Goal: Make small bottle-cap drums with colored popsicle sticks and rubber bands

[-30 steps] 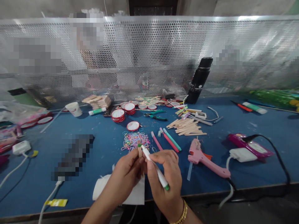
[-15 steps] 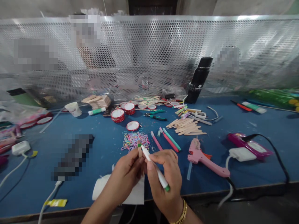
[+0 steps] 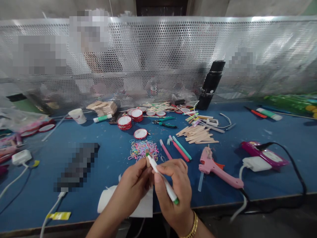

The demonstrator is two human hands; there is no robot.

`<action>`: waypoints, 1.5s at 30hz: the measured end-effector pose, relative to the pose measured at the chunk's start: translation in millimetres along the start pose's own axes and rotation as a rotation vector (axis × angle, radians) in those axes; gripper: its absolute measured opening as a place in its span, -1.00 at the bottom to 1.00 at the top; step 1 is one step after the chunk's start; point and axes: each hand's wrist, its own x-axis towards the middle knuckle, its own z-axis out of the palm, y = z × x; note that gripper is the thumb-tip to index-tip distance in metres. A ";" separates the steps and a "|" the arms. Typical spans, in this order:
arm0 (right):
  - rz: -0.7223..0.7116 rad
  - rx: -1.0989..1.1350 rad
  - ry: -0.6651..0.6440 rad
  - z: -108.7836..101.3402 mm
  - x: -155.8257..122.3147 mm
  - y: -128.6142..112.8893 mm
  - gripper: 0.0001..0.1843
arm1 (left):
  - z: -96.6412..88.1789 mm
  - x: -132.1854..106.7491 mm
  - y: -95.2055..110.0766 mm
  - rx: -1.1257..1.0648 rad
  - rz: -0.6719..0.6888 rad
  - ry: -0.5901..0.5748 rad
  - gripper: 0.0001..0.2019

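Note:
My left hand (image 3: 135, 181) is closed around a wooden craft stick (image 3: 148, 162), which stands upright with a green patch near its top end. In my right hand (image 3: 174, 188) is a white marker (image 3: 166, 185) with a green end, held like a pen. Its tip touches or almost touches the green patch on the stick. Behind the stick lies a heap of colourful small rubber bands (image 3: 141, 149). Beyond my right hand are a pink marker (image 3: 165, 150), a red marker (image 3: 179, 148) and a teal marker (image 3: 184, 150). White paper (image 3: 109, 198) lies beneath my left hand.
Craft sticks (image 3: 199, 134) lie in a loose pile at right, near a pink glue gun (image 3: 218, 170). A phone (image 3: 76, 167) lies at left. Red tape rolls (image 3: 124, 122), pliers (image 3: 164, 123) and a black bottle (image 3: 211, 86) stand or lie before a perforated metal screen (image 3: 158, 49).
The marker's tip has shifted slightly left across the green patch, and my right hand has moved a little left with it. My left hand keeps its hold on the stick.

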 end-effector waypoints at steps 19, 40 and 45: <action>0.017 -0.003 0.018 0.2 -0.6 0.0 -0.86 | -0.9 -0.7 -1.8 0.009 0.010 0.003 -0.67; 0.004 -0.010 0.074 0.4 -1.3 1.2 -0.83 | -5.0 2.2 -10.2 0.044 0.062 0.014 -0.69; 0.047 -0.056 -0.035 2.9 -1.0 2.4 -0.82 | -3.4 4.0 -1.6 0.068 0.051 0.062 -0.68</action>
